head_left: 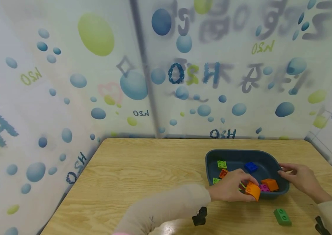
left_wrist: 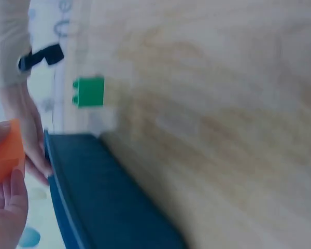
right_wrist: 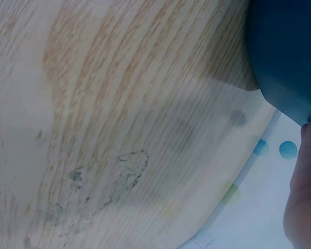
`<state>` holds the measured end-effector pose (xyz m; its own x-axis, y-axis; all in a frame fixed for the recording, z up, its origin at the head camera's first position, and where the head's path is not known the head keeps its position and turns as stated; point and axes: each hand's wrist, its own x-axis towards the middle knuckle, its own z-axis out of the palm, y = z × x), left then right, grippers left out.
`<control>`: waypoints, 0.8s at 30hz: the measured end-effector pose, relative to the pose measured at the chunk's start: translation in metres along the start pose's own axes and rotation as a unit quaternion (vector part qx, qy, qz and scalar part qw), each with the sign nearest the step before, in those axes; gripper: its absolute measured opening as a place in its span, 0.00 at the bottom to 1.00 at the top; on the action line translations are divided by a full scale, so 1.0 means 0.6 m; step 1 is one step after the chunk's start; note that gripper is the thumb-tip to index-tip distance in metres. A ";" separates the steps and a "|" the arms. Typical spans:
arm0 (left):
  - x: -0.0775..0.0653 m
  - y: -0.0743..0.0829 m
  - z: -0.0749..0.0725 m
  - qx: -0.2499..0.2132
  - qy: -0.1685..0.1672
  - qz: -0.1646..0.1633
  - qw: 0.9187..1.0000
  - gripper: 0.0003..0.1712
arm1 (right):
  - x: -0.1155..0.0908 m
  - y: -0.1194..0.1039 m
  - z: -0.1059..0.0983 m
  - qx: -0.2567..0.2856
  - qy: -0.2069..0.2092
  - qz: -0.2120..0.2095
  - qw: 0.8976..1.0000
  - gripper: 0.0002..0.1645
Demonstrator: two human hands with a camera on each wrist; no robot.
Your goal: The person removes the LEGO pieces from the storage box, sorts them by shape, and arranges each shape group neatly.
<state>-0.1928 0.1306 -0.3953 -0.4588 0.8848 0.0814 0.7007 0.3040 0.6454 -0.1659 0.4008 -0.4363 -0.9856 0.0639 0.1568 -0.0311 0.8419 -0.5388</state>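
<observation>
My left hand [head_left: 227,187] pinches an orange toy brick [head_left: 253,191] between thumb and fingers, over the near wall of the dark blue bin [head_left: 236,153]. In the left wrist view the orange brick [left_wrist: 6,153] shows at the left edge, held by the fingertips. At the bin's right end my right hand [head_left: 304,179] grips the rim with thumb and fingers. Inside the bin lie a blue brick [head_left: 251,167], another orange brick [head_left: 270,184], a magenta brick [head_left: 263,188], a lime brick [head_left: 222,164] and a red-orange brick [head_left: 223,173]. My left hand hides part of the contents.
A green brick [head_left: 282,217] lies on the wooden table [head_left: 142,163] in front of the bin, toward the right. Behind the table hangs a pale curtain [head_left: 224,117] printed with blue and lime dots.
</observation>
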 end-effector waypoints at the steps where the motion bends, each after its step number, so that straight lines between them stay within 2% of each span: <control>1: -0.002 0.003 0.004 -0.009 -0.002 -0.001 1.000 0.20 | 0.000 0.000 0.000 0.002 -0.001 0.002 1.000 0.25; 7: -0.016 0.019 0.037 0.006 -0.020 -0.012 1.000 0.20 | 0.000 0.000 0.000 0.001 0.006 -0.004 1.000 0.25; 11: -0.025 0.024 0.064 -0.038 -0.040 -0.023 0.998 0.21 | 0.000 0.000 0.000 0.001 0.013 -0.009 1.000 0.24; 14: -0.031 0.023 0.085 -0.052 -0.051 -0.042 0.996 0.21 | 0.001 -0.001 0.000 0.003 0.012 -0.011 1.000 0.24; 18: -0.033 0.016 0.108 -0.034 -0.052 -0.070 0.996 0.22 | 0.002 -0.001 -0.001 0.002 0.010 -0.011 1.000 0.24; 22: -0.026 0.008 0.126 -0.055 -0.043 -0.103 0.992 0.23 | 0.002 0.000 0.000 0.006 0.009 -0.006 1.000 0.24; 24: -0.021 0.005 0.135 -0.048 -0.037 -0.113 0.992 0.23 | 0.000 0.000 0.000 0.007 0.010 -0.005 1.000 0.24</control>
<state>-0.1406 0.1491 -0.4558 -0.5548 0.8221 -0.1275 0.5268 0.4657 0.7110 -0.1662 0.4007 -0.4363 -0.9818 0.0657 0.1783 -0.0439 0.8346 -0.5490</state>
